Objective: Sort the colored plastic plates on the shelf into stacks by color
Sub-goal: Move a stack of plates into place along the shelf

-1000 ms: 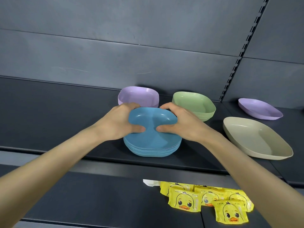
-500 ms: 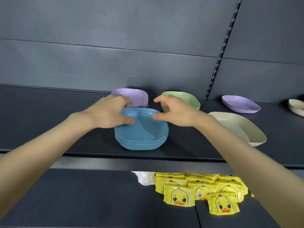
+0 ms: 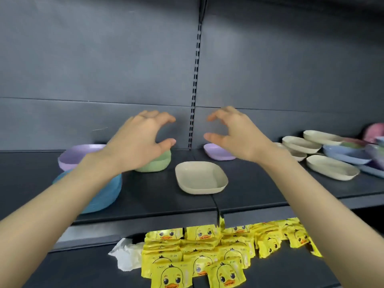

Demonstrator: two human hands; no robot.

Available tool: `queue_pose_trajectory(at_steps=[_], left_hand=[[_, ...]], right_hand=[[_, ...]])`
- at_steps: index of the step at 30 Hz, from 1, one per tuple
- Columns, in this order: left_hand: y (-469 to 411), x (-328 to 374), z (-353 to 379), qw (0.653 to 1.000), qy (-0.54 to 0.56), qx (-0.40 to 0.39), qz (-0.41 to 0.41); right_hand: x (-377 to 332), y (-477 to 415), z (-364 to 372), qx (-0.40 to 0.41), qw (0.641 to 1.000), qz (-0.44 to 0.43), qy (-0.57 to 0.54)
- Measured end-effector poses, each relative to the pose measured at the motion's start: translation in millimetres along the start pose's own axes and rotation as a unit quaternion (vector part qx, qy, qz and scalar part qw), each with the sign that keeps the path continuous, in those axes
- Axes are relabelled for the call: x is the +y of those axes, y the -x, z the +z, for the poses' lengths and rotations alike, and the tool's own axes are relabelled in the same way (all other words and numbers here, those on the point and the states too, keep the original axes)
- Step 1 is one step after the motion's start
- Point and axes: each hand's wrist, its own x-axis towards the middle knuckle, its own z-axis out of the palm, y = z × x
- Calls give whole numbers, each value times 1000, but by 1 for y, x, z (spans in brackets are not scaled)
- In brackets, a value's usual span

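Observation:
My left hand [image 3: 143, 138] and my right hand [image 3: 234, 135] hover above the shelf, fingers loosely curved, holding nothing. Under my left forearm stands the blue plate stack [image 3: 104, 196]. Behind it sit a purple stack [image 3: 72, 156] and a green stack [image 3: 158, 163], partly hidden by my left hand. A single beige plate [image 3: 200, 176] lies in the middle of the shelf. A lone purple plate [image 3: 218, 152] lies behind it, under my right hand. At the right lie several unsorted beige plates [image 3: 330, 168], blue plates [image 3: 345, 153] and a pink one [image 3: 374, 133].
The dark shelf [image 3: 249, 192] has a front lip just below the plates. On the lower shelf lie several yellow duck-print packets [image 3: 199, 256] and a crumpled white wrapper [image 3: 126, 256]. A slotted upright [image 3: 195, 80] runs up the back panel between my hands.
Both hands have let go of the blue stack and risen off it, moving right. The view has swung right, bringing the unsorted plates at the right into sight.

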Motion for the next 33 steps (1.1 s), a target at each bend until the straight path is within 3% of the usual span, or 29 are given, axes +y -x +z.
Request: queue_pose_trajectory(at_steps=[8, 16, 26, 33], left_hand=[[-3, 146, 67, 999, 31, -21, 24], [-44, 249, 124, 995, 50, -68, 59], [-144, 313, 204, 988, 63, -70, 122], [-238, 324, 267, 990, 74, -86, 86]], right_hand=[[116, 102, -65, -1, 996, 54, 74], [217, 154, -111, -23, 990, 111, 89], [342, 139, -140, -4, 983, 143, 117], [441, 81, -141, -35, 982, 145, 113]])
